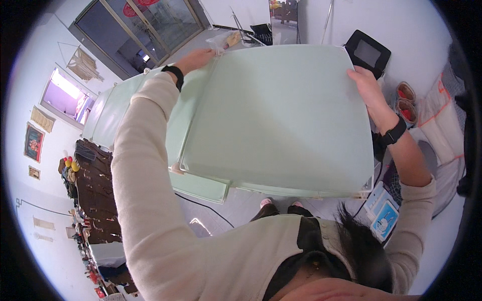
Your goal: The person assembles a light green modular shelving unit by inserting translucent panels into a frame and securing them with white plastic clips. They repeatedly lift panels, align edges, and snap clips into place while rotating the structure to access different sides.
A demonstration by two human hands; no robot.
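Note:
A large, pale green, smooth panel with white-edged seams spreads out in front of me, forming the top of a boxy framed piece. At its far left corner my left hand is closed on the edge, next to a joint; the fingertips are partly hidden. My right hand grips the far right edge, thumb on top and the fingers out of sight beneath. More pale green sections stretch off to the left at a lower level. A narrow green flap sticks out below the near left corner.
A clear plastic bag lies beyond my left hand. Black framed item leans by the right wall, with brown shoes and white sacks nearby. A black cable crosses the floor. A brown-covered table stands left.

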